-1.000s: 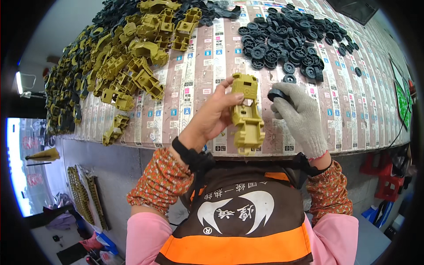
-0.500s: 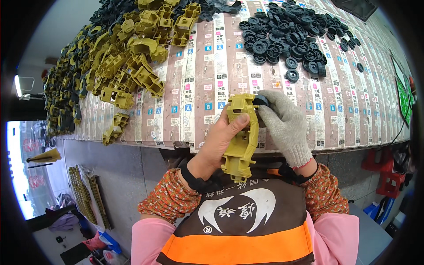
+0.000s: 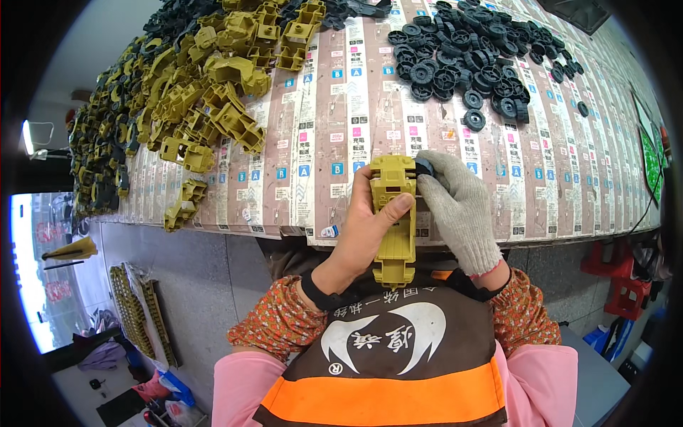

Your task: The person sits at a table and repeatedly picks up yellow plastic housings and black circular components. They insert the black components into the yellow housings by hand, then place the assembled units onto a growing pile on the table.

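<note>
Looking down through the head camera, I see the table (image 3: 569, 192) across most of my view, its patterned cover bending toward the fisheye rim. A broad heap of yellow plastic parts (image 3: 242, 71), mixed with dark pieces, spreads over its left side; I lose its far end at the upper edge. The smaller heap of black wheels (image 3: 491, 75) sits toward the upper right, many of them half covered by others. Below the table edge, the wearer's brown apron (image 3: 384, 395) with an orange band is cut off at the bottom. On the lower left, I make out a pale plastic bag (image 3: 183, 413), its contents too blurred to name.

Over the near table edge, I find the gloved right hand (image 3: 459, 206) with its fingers pinched together, and the bare left hand (image 3: 356, 235) wrapped around a yellow chassis (image 3: 395, 245), thumb across its face. That chassis lies lengthwise between the hands, above the apron, with open box-like bays at its lower end. Against its upper right side, the right fingertips grip a black wheel (image 3: 425, 168); the glove hides much of it, so I cannot tell whether it is seated.
</note>
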Available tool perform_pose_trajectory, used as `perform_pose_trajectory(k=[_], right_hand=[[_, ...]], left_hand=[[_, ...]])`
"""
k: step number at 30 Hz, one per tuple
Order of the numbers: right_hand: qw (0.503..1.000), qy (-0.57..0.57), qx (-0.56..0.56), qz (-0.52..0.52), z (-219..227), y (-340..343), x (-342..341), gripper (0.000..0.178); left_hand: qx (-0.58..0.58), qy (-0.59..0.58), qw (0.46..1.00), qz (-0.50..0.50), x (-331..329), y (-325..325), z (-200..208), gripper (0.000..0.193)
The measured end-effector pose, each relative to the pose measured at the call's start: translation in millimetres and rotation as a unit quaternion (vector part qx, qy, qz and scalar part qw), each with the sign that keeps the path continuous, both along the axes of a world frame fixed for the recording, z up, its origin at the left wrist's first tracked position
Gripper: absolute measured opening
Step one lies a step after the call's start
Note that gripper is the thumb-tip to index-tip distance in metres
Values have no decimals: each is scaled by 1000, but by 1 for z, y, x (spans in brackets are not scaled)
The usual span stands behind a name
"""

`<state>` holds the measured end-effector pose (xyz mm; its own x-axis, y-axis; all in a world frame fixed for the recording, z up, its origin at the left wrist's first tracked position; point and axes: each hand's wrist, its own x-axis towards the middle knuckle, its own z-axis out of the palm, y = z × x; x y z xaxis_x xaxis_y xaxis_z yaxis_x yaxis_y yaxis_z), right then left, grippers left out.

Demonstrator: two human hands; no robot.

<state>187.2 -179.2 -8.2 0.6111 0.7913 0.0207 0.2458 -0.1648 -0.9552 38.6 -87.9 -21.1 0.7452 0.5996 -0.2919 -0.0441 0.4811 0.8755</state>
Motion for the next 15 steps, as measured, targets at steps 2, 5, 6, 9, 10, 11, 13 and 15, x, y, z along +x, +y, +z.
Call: perform_pose_trajectory(k=[2, 5, 6, 9, 10, 11, 13, 15], right_hand=[[1000, 11, -10, 3, 1, -1, 0, 33], [1000, 17, -12, 13, 1, -2, 0, 34], [1000, -11, -7, 19, 0, -3, -1, 34], [999, -19, -5, 25, -2, -4, -2, 35], [1000, -9, -7, 26, -2, -4, -2, 35], [1000, -9, -3, 28, -1, -4, -2, 35], [999, -8, 5, 32, 0, -6, -2, 35], [995, -87, 6, 53, 0, -11, -4, 37]], left_hand=[[3, -13, 1000, 1, 0, -1, -4, 61], [14, -23, 1000, 10, 2, -2, -5, 60], [18, -25, 1000, 7, 2, -2, -6, 60], [29, -21, 999, -3, 2, -2, -7, 61], [32, -14, 999, -6, 1, -2, -6, 61], [36, -8, 999, -9, 1, -2, -6, 62], [68, -4, 998, -5, 2, -3, -6, 62], [97, -6, 995, -10, 2, -3, -7, 63]])
